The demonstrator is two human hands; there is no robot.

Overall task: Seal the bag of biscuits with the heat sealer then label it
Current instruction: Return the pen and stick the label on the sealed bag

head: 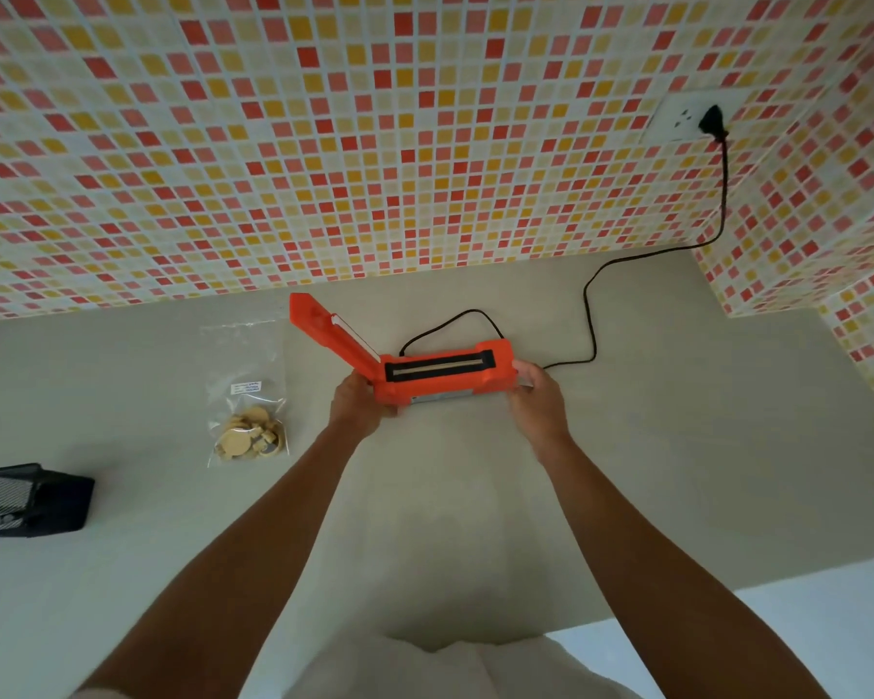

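Note:
An orange heat sealer [440, 375] lies on the grey counter near the tiled wall, its lid arm [331, 335] raised to the upper left and the black sealing strip showing. My left hand [362, 403] grips its left end below the hinge. My right hand [536, 396] grips its right end. A clear plastic bag [246, 391] with round beige biscuits [251, 436] at its bottom lies flat to the left of the sealer, apart from both hands. A small white label [246, 387] is on the bag's middle.
The sealer's black cord [589, 315] runs across the counter and up to a wall socket [687, 118] at the upper right. A black box [26, 499] sits at the left edge. The counter's front edge [727, 592] is at lower right.

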